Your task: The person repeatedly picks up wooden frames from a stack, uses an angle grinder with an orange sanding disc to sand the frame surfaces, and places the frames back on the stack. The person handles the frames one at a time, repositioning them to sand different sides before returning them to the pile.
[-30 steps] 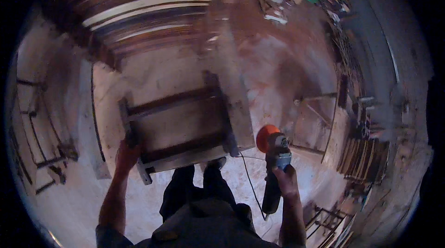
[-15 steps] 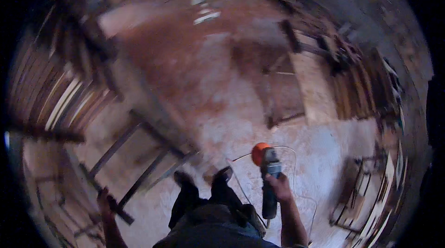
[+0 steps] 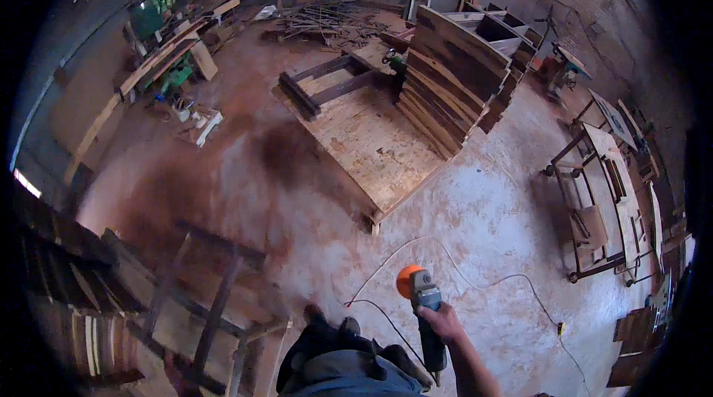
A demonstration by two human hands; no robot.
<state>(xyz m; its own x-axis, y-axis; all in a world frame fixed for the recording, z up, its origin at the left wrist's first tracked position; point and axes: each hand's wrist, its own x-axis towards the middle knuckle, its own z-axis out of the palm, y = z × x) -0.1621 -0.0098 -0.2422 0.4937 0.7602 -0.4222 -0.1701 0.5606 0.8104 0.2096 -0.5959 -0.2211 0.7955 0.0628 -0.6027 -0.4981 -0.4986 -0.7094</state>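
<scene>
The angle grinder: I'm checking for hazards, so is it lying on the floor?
No, the angle grinder is held off the floor in the right hand, its cord trailing across the concrete.

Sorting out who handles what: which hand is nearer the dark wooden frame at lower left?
Left. The left hand touches the wooden frame at its lower edge; the right hand is off to its right, holding the angle grinder.
</scene>
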